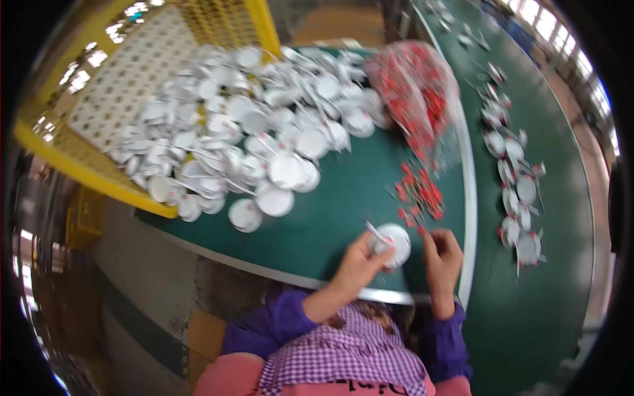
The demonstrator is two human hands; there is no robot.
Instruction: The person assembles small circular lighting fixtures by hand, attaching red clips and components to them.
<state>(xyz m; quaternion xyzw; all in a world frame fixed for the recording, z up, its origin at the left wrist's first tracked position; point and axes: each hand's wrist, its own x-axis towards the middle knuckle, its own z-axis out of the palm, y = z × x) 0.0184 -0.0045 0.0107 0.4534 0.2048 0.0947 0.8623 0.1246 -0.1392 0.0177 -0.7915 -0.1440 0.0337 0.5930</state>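
Observation:
My left hand point(360, 264) is closed round a white round disc part point(399, 245), held just above the green table near its front edge. A pale lead or stem sticks up from the disc, and a bit of red shows by my thumb. To its right, my right hand point(441, 259) pinches a small red piece point(422, 230) between thumb and finger. Just beyond the fingertips lies a loose heap of small red pieces point(422, 193) with thin metal-looking ends. The exact kind of these pieces is too small to tell.
A large pile of white disc parts point(284, 169) spills from a tipped yellow crate point(99, 177) onto the green table point(356, 181). A clear plastic bag point(416, 86) of red pieces stands at the back. Right of the table's pale rim point(470, 198), a green conveyor belt point(561, 198) carries several disc parts point(526, 189).

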